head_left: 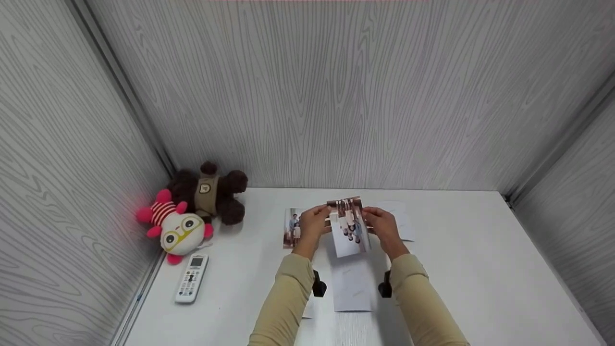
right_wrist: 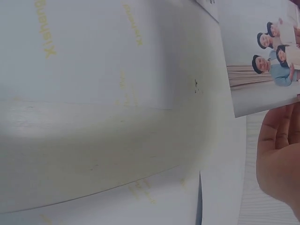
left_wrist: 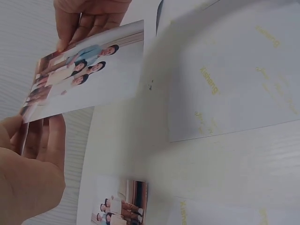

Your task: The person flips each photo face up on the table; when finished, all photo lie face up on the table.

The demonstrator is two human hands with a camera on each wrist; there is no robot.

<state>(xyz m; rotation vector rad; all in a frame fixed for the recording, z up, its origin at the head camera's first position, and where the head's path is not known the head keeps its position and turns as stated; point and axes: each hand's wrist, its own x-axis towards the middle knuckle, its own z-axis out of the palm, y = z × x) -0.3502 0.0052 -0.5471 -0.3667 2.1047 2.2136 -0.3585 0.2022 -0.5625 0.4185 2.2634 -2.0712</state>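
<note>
A printed family photo (head_left: 350,230) is held above the table between both hands, tilted, with the people in it upside down in the head view. My left hand (head_left: 313,227) pinches its left edge and my right hand (head_left: 383,227) pinches the right edge. In the left wrist view the left hand (left_wrist: 33,173) has its thumb on the picture side and its fingers behind. The right hand (right_wrist: 283,157) shows partly in the right wrist view. Beneath the held photo lies a white sheet (head_left: 352,288) with faint yellow print (left_wrist: 211,79).
Another family photo (head_left: 291,227) lies face up left of the hands. A white sheet (head_left: 402,218) lies behind the right hand, and a white corner (head_left: 308,310) shows beside the left sleeve. A brown plush bear (head_left: 226,194), a pink-and-white plush toy (head_left: 182,233) and a white remote (head_left: 192,278) are at the left.
</note>
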